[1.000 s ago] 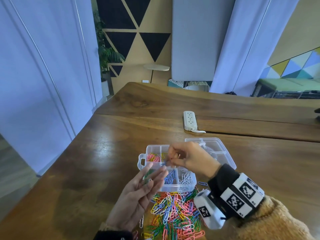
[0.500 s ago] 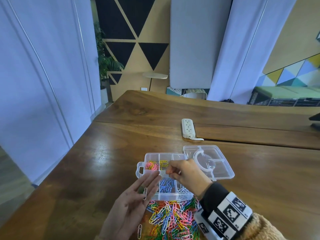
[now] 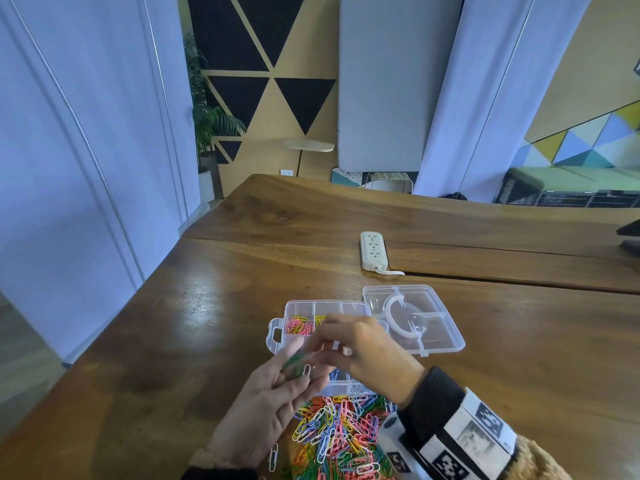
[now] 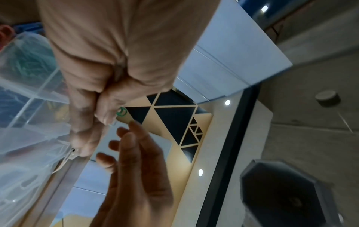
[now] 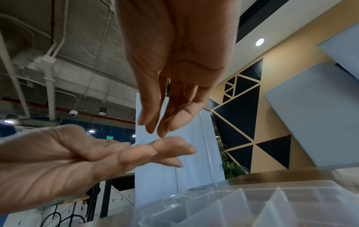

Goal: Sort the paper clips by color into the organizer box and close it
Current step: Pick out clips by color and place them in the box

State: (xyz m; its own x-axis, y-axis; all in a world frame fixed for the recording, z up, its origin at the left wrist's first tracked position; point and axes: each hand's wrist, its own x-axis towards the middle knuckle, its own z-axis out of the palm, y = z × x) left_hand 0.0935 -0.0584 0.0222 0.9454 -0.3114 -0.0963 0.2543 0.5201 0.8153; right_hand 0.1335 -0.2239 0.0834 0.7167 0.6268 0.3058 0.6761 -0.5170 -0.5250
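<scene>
Organizer box (image 3: 275, 336) clear plastic; pink clips (image 3: 298, 326) in one compartment, yellow clips (image 3: 320, 319) in the next. Loose pile (image 3: 341, 438) mixes pink, yellow, green, blue, orange, white. White clip (image 3: 306, 370) plus green ones on my left hand (image 3: 273, 407). Worktop (image 3: 207, 323) dark brown wood. Power strip (image 3: 373, 249) off-white. My right wristband (image 3: 479, 441) black-and-white square markers.

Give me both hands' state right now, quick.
Left hand: open, palm up, green clips and a white clip lying on its fingers.
Right hand: fingertips down at the left hand's fingers; whether it pinches a clip cannot be told.
</scene>
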